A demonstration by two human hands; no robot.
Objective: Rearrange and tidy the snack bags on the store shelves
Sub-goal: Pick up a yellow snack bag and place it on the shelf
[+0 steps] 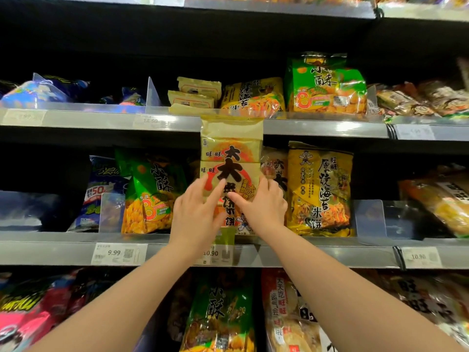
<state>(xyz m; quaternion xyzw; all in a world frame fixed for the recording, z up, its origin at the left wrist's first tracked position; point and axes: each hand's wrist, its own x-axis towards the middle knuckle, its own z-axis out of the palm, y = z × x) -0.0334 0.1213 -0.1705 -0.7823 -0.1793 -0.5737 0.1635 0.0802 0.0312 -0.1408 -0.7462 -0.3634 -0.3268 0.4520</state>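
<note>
Reaching up and forward with both forearms bare, the person has the two hands close together on the lower half of a tall pale-yellow rice cracker bag (232, 148). The bag stands upright on the shelf (317, 255) just above the wrists. The left hand (196, 214) lies on the bag's lower left front with fingers spread and fairly straight, one long finger slanting up across the print. The right hand (264, 209) holds the right edge, with its thumb laid leftward over the front and its fingers curled at the side.

The bag reads 旺旺 twice and 大米饼 in large black characters. Just left of the left hand stands a green bag (152, 194) marked 小酥 with a big 8. Just right of the right hand stands a yellow seaweed cracker bag (319, 189) reading 厚烧海苔 米饼. A price tag (118, 253) left of the left forearm shows 9.99. A second tag (213, 254) between the wrists shows 10.90.
</note>
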